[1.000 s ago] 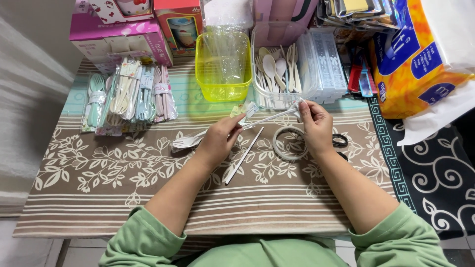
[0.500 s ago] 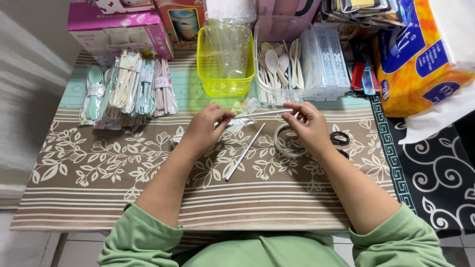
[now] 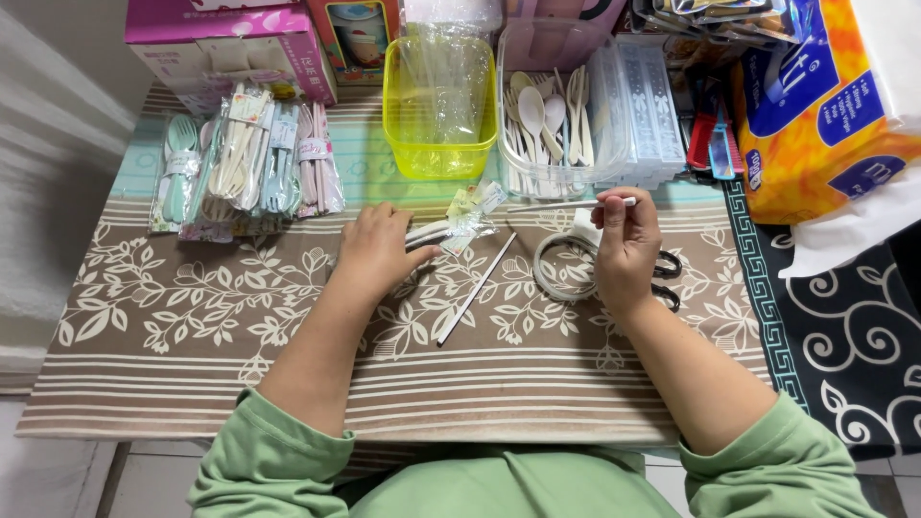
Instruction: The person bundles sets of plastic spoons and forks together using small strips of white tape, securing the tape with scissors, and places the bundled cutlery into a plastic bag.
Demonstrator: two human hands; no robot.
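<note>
My left hand rests on the patterned tablecloth, its fingers closed on a clear plastic sleeve with pale cutlery that sticks out to the right. My right hand is raised a little and pinches a thin white chopstick that points left. A second white chopstick lies loose and slanted on the cloth between my hands. A roll of clear tape lies right beside my right hand, partly hidden by it.
Black scissors lie right of the tape. Behind stand a yellow tub of clear bags, a clear bin of spoons and forks, packed cutlery sets, pink boxes and an orange tissue pack.
My left hand has drawn left and nearer with the sleeve. My right hand has shifted right, holding the chopstick level above the tape. The view has tilted down slightly.
</note>
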